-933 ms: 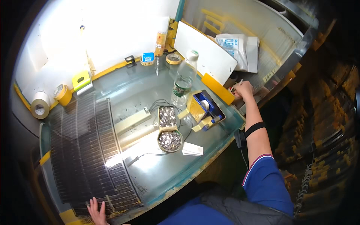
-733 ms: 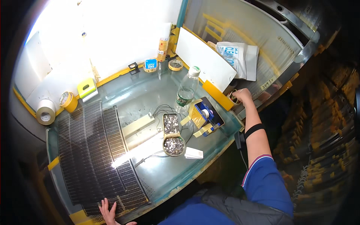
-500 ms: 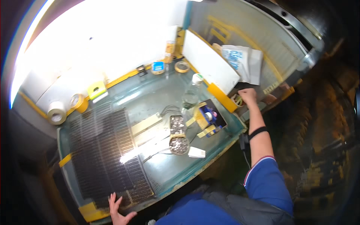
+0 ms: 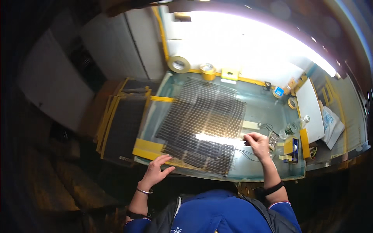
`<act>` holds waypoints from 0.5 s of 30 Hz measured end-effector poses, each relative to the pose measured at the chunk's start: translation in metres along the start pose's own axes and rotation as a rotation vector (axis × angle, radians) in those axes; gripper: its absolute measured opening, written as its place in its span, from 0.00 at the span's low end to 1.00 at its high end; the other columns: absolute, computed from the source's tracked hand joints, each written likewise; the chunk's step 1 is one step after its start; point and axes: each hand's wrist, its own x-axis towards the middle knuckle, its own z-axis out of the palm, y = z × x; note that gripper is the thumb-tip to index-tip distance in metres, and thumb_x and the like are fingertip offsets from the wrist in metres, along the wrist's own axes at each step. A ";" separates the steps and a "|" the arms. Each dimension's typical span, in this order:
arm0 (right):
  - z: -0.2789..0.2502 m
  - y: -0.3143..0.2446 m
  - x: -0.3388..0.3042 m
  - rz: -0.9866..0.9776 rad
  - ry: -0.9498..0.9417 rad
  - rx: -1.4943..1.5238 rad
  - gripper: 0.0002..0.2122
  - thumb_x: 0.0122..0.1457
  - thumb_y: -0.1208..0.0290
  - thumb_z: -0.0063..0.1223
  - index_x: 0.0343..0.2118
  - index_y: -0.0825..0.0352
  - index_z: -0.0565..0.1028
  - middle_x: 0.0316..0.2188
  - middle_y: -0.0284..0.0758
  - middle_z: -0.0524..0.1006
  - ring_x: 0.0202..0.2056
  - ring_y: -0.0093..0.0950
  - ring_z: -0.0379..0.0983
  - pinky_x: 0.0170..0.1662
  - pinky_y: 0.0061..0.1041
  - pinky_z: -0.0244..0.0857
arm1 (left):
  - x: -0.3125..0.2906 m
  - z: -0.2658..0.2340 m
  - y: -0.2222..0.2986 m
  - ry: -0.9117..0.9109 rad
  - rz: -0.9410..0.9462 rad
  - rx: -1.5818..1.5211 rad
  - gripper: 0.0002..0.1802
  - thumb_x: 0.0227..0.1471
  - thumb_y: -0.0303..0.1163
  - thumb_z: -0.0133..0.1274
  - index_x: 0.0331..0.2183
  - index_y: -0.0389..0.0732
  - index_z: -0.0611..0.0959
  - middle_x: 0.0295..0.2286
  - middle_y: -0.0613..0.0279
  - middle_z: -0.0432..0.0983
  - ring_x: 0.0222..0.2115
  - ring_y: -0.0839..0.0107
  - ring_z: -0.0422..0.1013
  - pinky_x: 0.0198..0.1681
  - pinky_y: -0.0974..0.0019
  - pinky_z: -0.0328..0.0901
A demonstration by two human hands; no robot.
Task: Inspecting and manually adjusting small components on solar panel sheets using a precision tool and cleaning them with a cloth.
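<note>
A dark, thin sheet with a fine grid of lines (image 4: 194, 124) lies on the glass-topped table (image 4: 256, 171), a strip of glare across it. My left hand (image 4: 154, 173) is open at the sheet's near left corner, fingers apart, holding nothing that shows. Over the sheet's right edge hovers my right hand (image 4: 259, 146), closed with thumb and fingertips together. Whatever is in that pinch, if anything, is too small to name. Just beyond the right hand sit a metal container of silvery bits (image 4: 273, 138), partly hidden, and a pale strip (image 4: 251, 125) with thin wires.
Tape rolls (image 4: 178, 64) and a yellow-green holder (image 4: 230, 74) line the back edge. To the right stand a clear bottle (image 4: 297, 125), a blue-and-yellow box (image 4: 291, 149) and a white board (image 4: 311, 110). Left of the table, dark yellow-edged panels (image 4: 126, 124) are stacked.
My view has swung left. My right hand has come from the side bin beyond the table's right edge back over the sheet. My left hand stays open near the sheet's near left corner.
</note>
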 end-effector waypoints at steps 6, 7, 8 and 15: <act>0.108 0.011 0.031 -0.063 -0.043 -0.485 0.06 0.43 0.74 0.63 0.25 0.68 0.79 0.20 0.33 0.78 0.23 0.18 0.73 0.30 0.18 0.67 | -0.046 -0.051 -0.051 0.003 -0.019 -0.091 0.20 0.44 0.35 0.60 0.40 0.36 0.79 0.40 0.52 0.75 0.42 0.58 0.71 0.46 0.64 0.65; 0.117 0.012 0.033 -0.056 -0.018 -0.512 0.06 0.42 0.74 0.63 0.24 0.68 0.78 0.19 0.33 0.78 0.23 0.19 0.73 0.29 0.18 0.67 | -0.047 -0.058 -0.054 -0.022 -0.042 -0.129 0.19 0.45 0.35 0.59 0.39 0.36 0.80 0.39 0.52 0.75 0.40 0.60 0.72 0.44 0.65 0.66; 0.129 0.005 0.032 -0.038 0.012 -0.540 0.06 0.41 0.74 0.64 0.22 0.69 0.78 0.19 0.34 0.77 0.22 0.19 0.73 0.29 0.19 0.67 | -0.044 -0.064 -0.055 -0.058 -0.065 -0.169 0.18 0.45 0.34 0.59 0.39 0.36 0.80 0.38 0.53 0.76 0.39 0.62 0.73 0.43 0.67 0.67; 0.182 -0.019 0.021 -0.131 -0.013 -0.401 0.07 0.39 0.74 0.66 0.19 0.65 0.76 0.17 0.31 0.74 0.21 0.21 0.72 0.27 0.21 0.67 | 0.031 -0.055 -0.031 -0.244 0.021 -0.461 0.15 0.48 0.33 0.58 0.38 0.36 0.81 0.36 0.58 0.77 0.33 0.72 0.75 0.39 0.71 0.68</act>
